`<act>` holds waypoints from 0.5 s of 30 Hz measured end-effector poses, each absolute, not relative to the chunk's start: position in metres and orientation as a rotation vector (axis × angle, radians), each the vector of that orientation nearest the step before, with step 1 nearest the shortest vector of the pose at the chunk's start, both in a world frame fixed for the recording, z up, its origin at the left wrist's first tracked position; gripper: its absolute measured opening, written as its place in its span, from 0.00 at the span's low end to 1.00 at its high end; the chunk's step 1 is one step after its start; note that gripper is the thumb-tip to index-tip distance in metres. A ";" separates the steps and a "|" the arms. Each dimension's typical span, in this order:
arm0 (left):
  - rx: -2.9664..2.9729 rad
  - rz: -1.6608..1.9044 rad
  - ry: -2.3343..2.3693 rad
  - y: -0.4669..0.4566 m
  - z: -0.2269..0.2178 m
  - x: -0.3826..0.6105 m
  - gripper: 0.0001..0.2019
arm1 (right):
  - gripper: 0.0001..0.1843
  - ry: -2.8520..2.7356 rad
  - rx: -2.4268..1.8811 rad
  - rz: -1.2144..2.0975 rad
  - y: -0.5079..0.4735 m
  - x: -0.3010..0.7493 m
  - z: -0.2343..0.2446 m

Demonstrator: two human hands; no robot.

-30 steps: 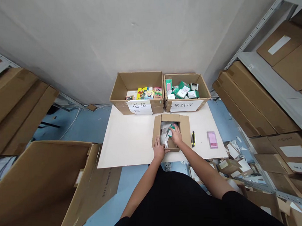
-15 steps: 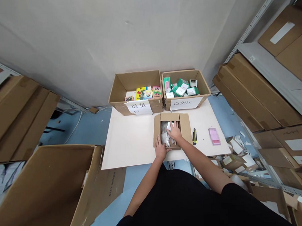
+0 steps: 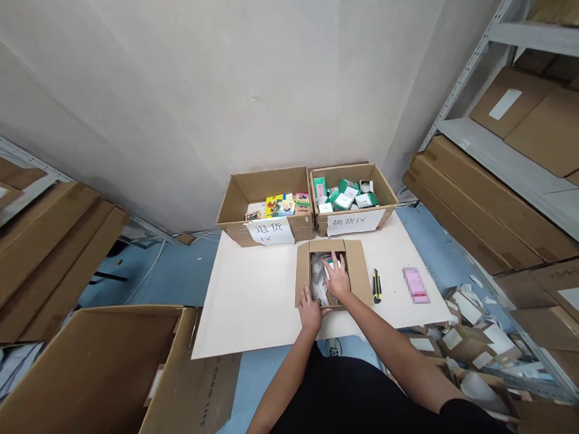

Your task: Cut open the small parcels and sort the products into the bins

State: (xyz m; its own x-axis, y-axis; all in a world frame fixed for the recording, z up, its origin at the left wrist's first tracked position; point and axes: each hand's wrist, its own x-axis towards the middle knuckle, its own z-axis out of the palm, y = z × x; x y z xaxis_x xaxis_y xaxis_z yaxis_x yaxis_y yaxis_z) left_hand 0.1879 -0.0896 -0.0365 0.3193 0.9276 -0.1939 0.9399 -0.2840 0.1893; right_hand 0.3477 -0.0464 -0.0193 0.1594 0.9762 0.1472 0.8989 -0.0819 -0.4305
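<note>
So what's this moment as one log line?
left hand: on open carton, near left corner | right hand: inside carton, on green-white box | rest: utility knife on table, right of carton

A green-white box (image 3: pixel 330 265) lies inside an open carton (image 3: pixel 360 273).

A single head-worn camera supplies the view. The lens sits above and behind the hands (image 3: pixel 338 281), facing forward and down. Range to the hands is moderate; they appear small, below and slightly right of frame centre. The wide field covers the desk's (image 3: pixel 254 295) full width beneath them, the grey wall (image 3: pixel 207 86) beyond, and metal racks (image 3: pixel 541 38) on both sides.
</note>
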 end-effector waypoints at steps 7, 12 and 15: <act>2.382 -0.004 1.693 -0.087 -0.035 0.174 0.22 | 0.35 -1.687 -1.901 0.120 -0.061 0.361 0.055; 2.444 -0.037 1.787 -0.073 -0.035 0.136 0.27 | 0.35 -1.617 -1.916 0.111 -0.068 0.398 0.106; 2.465 -0.090 1.818 -0.060 -0.033 0.099 0.24 | 0.37 -1.566 -1.986 0.155 -0.070 0.417 0.113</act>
State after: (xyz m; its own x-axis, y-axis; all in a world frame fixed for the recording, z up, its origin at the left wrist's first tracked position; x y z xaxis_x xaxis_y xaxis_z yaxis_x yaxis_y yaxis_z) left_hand 0.0985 -0.0604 -0.0327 0.2957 0.9508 -0.0930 0.9553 -0.2944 0.0273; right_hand 0.4170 -0.0701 0.1129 0.2978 0.9168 0.2659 0.8471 -0.1254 -0.5164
